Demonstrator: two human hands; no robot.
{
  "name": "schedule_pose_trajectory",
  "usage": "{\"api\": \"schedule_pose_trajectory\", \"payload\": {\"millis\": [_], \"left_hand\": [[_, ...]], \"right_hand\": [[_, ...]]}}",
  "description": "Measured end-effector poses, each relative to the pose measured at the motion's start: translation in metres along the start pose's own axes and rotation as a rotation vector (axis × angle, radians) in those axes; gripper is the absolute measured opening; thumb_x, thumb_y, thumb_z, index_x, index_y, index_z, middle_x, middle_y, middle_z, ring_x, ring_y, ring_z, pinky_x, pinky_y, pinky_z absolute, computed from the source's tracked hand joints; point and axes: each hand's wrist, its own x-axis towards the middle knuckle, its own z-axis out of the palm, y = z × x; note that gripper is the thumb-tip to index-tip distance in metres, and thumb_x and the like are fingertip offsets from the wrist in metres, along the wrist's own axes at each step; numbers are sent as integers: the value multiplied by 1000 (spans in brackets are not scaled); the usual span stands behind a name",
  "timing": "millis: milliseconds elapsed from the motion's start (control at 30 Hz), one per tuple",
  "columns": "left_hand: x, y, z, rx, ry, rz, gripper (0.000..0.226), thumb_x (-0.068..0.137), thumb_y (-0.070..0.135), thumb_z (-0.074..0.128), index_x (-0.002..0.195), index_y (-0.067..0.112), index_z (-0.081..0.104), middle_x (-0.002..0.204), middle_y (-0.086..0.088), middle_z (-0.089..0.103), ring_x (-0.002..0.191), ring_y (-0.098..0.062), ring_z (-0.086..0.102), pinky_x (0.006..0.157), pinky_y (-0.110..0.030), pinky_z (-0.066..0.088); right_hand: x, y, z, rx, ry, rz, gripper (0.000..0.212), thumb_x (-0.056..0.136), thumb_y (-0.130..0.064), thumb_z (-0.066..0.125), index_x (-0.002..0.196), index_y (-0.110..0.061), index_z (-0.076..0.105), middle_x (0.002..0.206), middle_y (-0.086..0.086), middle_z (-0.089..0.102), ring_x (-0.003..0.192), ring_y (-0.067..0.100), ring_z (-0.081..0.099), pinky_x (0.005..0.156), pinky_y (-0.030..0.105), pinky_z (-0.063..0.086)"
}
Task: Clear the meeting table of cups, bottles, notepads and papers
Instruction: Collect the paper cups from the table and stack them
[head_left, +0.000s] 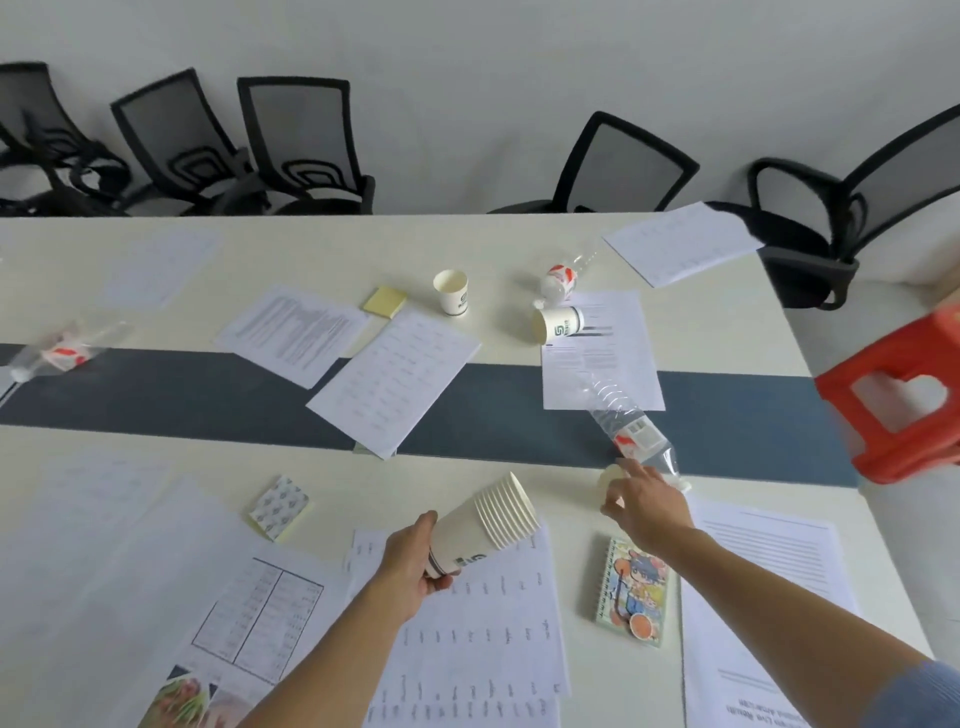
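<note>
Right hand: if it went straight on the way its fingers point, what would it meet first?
Likely the small pale thing at the right hand's fingertips; the lying bottle is just beyond. Depth is unclear.

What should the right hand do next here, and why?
Probably close the right hand on the small pale object beside the lying bottle: its fingers are open right at it, while the left hand is occupied gripping the cup stack.

1. the head view looks forward and down from above the near edge of the meeting table (395, 244), with a wide-angle spread.
2. it sits close over both forearms; the left hand (410, 561) and right hand (647, 506) reach away from it.
3. it faces the wall and chairs (306, 145) across the table.
</note>
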Motion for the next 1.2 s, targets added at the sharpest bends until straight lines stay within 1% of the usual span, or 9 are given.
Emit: {"api": "schedule_pose_trajectory", "payload": {"millis": [100,200,267,367,500,800,933,1000,1200], "left_hand": [[0,2,9,-10,-8,6,32,98,30,49,109,1,58,104,-29,64,73,-33,59,51,-32,48],[1,7,19,-2,-13,17,32,99,31,48,108,2,57,103,-28,64,73,-32,60,52,-32,49],[1,12,24,-7,-14,29,31,99,30,49,106,1,58,100,-27,65,70,-32,60,51,-32,49],[0,19,32,-17,-27,40,30,97,27,49,104,0,60,96,-26,66,66,-31,60,48,-31,48],[-2,26,44,-14,-77,61,30,96,26,48,104,0,60,91,-25,66,65,-32,60,51,-32,49],[21,54,49,-43,-142,100,36,94,43,57,105,10,64,98,-19,66,78,-29,61,57,-34,50],[47,76,42,-80,-132,113,37,92,42,59,107,9,65,95,-17,66,76,-29,61,58,-33,49],[68,86,36,-120,-108,93,36,91,41,61,109,9,64,97,-18,66,77,-31,61,58,-34,49],[122,102,19,-164,-40,26,30,92,38,60,104,10,65,94,-22,68,65,-33,61,55,-30,46]], "right_hand": [[2,-3,-19,376,156,85,21,92,-33,66,95,-13,73,137,4,55,114,26,58,85,36,50],[-3,-15,-45,881,202,212,20,95,-28,63,95,-9,69,107,10,69,93,32,66,76,44,55],[-14,-26,-60,1123,195,218,20,97,-25,60,95,-7,67,93,10,71,84,28,67,65,37,56],[-32,-42,-68,1199,204,176,22,98,-23,58,97,-3,68,92,8,70,78,16,64,64,31,57],[-41,-53,-57,1218,152,223,25,97,-26,59,96,-3,70,97,9,70,85,20,64,67,31,58],[-15,-72,-59,1113,-10,196,26,98,-31,57,97,-9,68,93,0,67,80,13,58,65,26,52],[35,-70,-65,1012,-40,208,19,95,-31,62,102,-14,68,104,-1,70,88,11,64,74,31,53],[74,-65,-66,809,1,203,21,93,-33,63,109,-20,67,113,-3,69,100,14,65,86,33,52],[195,-56,-80,-7,0,67,37,98,-30,49,135,-25,52,135,5,52,120,27,52,95,39,46]]}}
